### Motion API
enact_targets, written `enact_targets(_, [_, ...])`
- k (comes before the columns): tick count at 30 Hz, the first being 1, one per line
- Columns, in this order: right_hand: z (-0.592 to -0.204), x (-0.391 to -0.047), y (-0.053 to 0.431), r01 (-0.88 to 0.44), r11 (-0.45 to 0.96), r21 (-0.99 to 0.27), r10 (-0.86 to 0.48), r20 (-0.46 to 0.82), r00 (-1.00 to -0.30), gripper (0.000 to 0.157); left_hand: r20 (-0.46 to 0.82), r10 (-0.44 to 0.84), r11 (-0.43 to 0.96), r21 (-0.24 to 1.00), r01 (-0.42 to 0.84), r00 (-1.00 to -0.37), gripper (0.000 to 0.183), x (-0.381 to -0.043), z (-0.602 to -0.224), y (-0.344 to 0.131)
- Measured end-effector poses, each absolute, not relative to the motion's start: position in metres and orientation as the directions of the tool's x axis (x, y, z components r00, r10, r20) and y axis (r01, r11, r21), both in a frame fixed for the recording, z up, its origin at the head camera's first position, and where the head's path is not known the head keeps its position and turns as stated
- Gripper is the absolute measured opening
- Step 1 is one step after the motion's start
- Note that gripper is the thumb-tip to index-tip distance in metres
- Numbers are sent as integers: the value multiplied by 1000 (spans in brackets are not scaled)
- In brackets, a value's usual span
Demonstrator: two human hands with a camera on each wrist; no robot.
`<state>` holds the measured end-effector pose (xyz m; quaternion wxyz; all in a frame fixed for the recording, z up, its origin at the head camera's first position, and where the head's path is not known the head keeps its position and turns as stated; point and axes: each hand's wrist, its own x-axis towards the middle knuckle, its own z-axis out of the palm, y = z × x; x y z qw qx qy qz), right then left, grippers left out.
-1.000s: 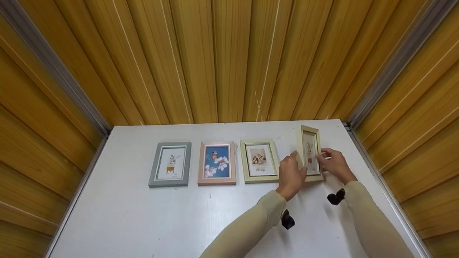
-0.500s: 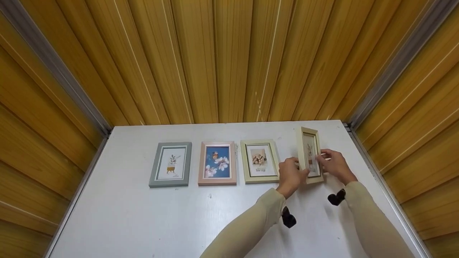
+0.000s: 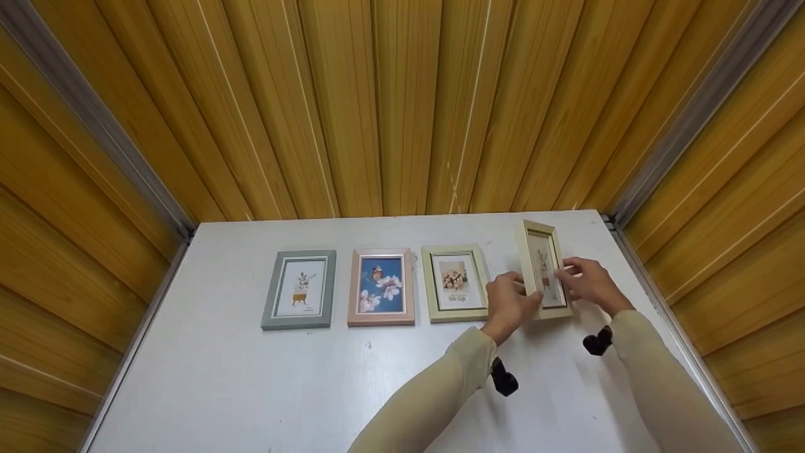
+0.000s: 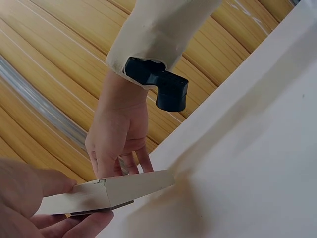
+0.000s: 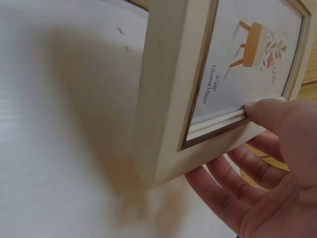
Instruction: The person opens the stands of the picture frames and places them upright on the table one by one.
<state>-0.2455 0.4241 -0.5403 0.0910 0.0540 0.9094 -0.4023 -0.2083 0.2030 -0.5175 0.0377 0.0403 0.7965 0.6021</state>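
A cream picture frame (image 3: 528, 270) with a potted-plant print stands tilted off the white tabletop at the right end of a row. My left hand (image 3: 508, 303) holds its left edge, thumb on the front and fingers behind. On the opposite edge, my right hand (image 3: 591, 284) grips with the thumb pressing the front border; the right wrist view shows this hand (image 5: 277, 173) with several fingers along the frame's outer side and underside. Edge-on in the left wrist view, the frame (image 4: 133, 188) lies between both hands, its back partly hidden.
To the left lie another cream frame (image 3: 429, 296) with a flower-bouquet print, a pink frame (image 3: 355, 289) with blossoms, and a grey-green frame (image 3: 270, 299). They rest flat on the white tabletop (image 3: 283, 384). Yellow wood-look panels (image 3: 402, 107) enclose the table's back and sides.
My left hand's fingers have slid down and now reach behind the frame's left edge. The held frame's tilt has shifted slightly, and my right hand has moved a little to the right.
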Motion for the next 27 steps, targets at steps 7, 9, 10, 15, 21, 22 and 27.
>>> enact_targets(7, [-506, -250, 413, 21, 818, -575, 9, -24, -1000, 58, 11, 117, 281, 959, 43, -993, 15, -209, -515, 203])
enact_targets(9, [-495, -253, 405, -16, 835, -550, 9, 43, -999, 57, 7, 116, 282, 959, 40, -993, 14, -210, -517, 203])
enact_targets(10, [-490, -255, 401, -31, 836, -548, 5, 63, -998, 58, 5, 115, 280, 959, 37, -993, 14, -210, -517, 202])
enact_targets(15, [-462, -261, 377, -52, 830, -556, -27, 54, -998, 65, 9, 112, 280, 959, 41, -994, 14, -211, -520, 201])
enact_targets(21, [-442, -264, 351, -62, 832, -551, -91, -25, -996, 75, 20, 112, 280, 959, 51, -994, 15, -212, -522, 201])
enact_targets(22, [-441, -265, 348, -65, 835, -546, -99, -33, -995, 76, 18, 111, 285, 957, 49, -994, 16, -212, -522, 201])
enact_targets(27, [-434, -268, 329, -53, 859, -509, -105, -73, -992, 76, 8, 111, 280, 959, 39, -994, 17, -212, -522, 201])
